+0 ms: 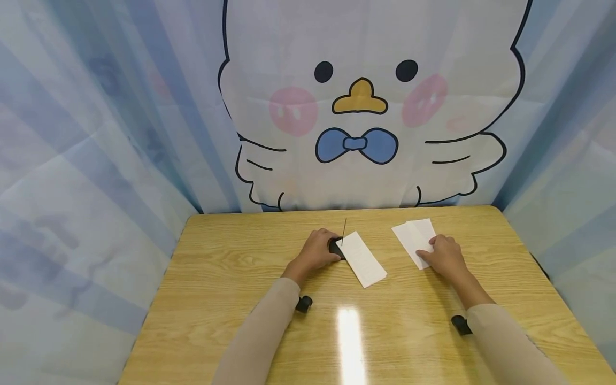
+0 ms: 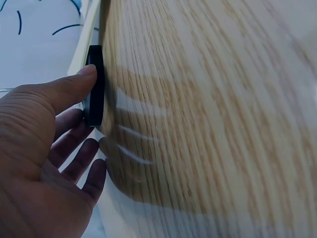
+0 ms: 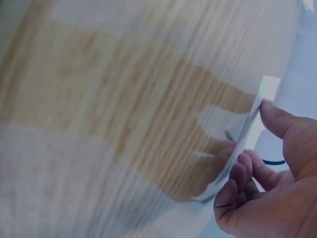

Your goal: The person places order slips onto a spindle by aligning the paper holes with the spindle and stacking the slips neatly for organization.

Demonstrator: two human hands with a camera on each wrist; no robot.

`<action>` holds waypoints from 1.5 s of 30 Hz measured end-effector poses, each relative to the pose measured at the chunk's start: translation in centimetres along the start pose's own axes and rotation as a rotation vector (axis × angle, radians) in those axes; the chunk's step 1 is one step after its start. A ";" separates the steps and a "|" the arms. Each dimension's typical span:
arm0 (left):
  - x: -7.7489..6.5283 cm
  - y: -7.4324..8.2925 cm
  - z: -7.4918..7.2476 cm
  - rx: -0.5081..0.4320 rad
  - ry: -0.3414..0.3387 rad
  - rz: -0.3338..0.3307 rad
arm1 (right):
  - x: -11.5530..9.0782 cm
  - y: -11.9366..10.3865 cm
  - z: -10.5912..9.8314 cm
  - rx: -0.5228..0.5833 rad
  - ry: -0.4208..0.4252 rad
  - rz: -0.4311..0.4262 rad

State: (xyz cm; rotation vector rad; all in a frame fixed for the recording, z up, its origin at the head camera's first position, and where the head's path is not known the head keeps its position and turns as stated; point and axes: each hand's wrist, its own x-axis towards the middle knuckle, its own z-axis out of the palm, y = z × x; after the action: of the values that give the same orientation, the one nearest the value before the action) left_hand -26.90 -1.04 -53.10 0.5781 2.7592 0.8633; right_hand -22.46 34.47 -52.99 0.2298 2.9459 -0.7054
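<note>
A receipt spike with a black base (image 1: 334, 247) and a thin upright rod stands near the back of the table. My left hand (image 1: 316, 249) grips that base from the left, its thumb on the near side. One corner of a white paper stack (image 1: 363, 261) sits at the rod, and the stack slants away to the right. In the left wrist view the thumb presses the edge of the base (image 2: 95, 89), with fingers curled behind it. Farther right, my right hand (image 1: 445, 258) pinches overlapping white paper slips (image 1: 416, 239) by their right side, thumb on the near edge.
The wooden table (image 1: 231, 321) carries a bright light reflection near its front. A curtain (image 1: 298, 182) with a cartoon bird hangs right behind the far edge, and more curtain encloses both sides. Black wrist cameras (image 1: 304, 304) show below each sleeve.
</note>
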 end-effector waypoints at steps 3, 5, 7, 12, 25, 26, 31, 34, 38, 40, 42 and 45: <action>0.0 -0.1 0.0 -0.002 0.004 0.002 | 0.1 -0.1 0.0 0.002 -0.014 0.005; 0.0 -0.2 0.0 0.000 0.007 0.003 | 0.1 -0.1 0.0 0.007 -0.022 0.005; 0.0 -0.2 0.0 0.006 0.010 0.008 | 0.1 -0.1 0.0 0.014 -0.029 0.004; 0.0 -0.2 0.0 0.016 0.010 0.011 | 0.1 -0.2 0.1 0.027 -0.037 0.011; -0.2 -0.1 0.1 0.011 0.005 -0.014 | -0.3 -0.9 0.1 -0.033 -0.023 0.002; -0.2 -0.1 0.1 0.013 0.005 -0.012 | -0.3 -0.9 0.1 -0.035 -0.022 0.002; -0.1 -0.1 0.2 0.020 0.009 -0.004 | -0.4 -1.0 0.1 -0.034 -0.013 -0.006; 0.0 -0.1 0.2 0.025 0.010 -0.002 | -0.4 -1.0 0.1 -0.021 -0.022 0.000; 0.0 -0.2 0.3 0.028 0.014 0.005 | -0.3 -1.1 -0.1 0.010 -0.050 0.017; 0.1 -0.2 0.3 0.029 0.016 0.009 | -0.2 -1.0 -0.2 0.022 -0.060 0.017; 0.1 -0.2 0.3 0.030 0.016 0.009 | 0.0 -1.0 -0.3 0.036 -0.069 0.017; 0.1 -0.2 0.3 0.027 0.013 0.006 | 0.2 -0.9 -0.4 0.041 -0.078 0.013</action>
State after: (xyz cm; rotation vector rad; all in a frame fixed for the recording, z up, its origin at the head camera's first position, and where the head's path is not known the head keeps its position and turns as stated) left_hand -27.00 -0.99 -53.48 0.5872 2.7867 0.8349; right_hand -22.81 33.93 -52.25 0.2189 2.8562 -0.7561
